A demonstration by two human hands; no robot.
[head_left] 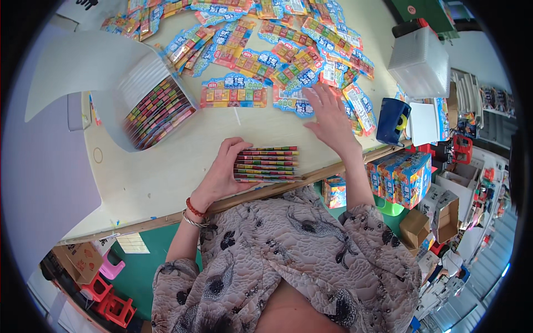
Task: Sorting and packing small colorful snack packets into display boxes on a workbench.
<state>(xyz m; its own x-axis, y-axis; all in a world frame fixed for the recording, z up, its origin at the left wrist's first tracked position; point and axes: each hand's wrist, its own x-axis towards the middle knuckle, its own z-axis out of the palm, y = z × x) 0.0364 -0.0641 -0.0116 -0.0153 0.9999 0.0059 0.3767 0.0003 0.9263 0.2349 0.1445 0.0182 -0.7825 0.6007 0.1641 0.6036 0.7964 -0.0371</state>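
My left hand (221, 171) is wrapped round the left end of a stack of flat colourful blister packets (270, 165), which stands edge-up near the table's front edge. Fingers spread, my right hand (335, 119) reaches over the loose packets at the right and holds nothing; its fingertips are close to or on a packet (289, 102). A single packet (233, 92) lies flat left of it, coloured pieces facing up. Beyond both hands spreads a large heap of the same packets (300, 66). At the left, an open white box (145, 64) contains rows of packets (161, 111) stood on edge.
A dark blue tape dispenser (391, 123) and a translucent plastic bin (420, 62) stand on the table's right side. Printed display boxes (401, 176) and brown cartons (446, 215) sit below to the right. Red stools (115, 308) are at lower left.
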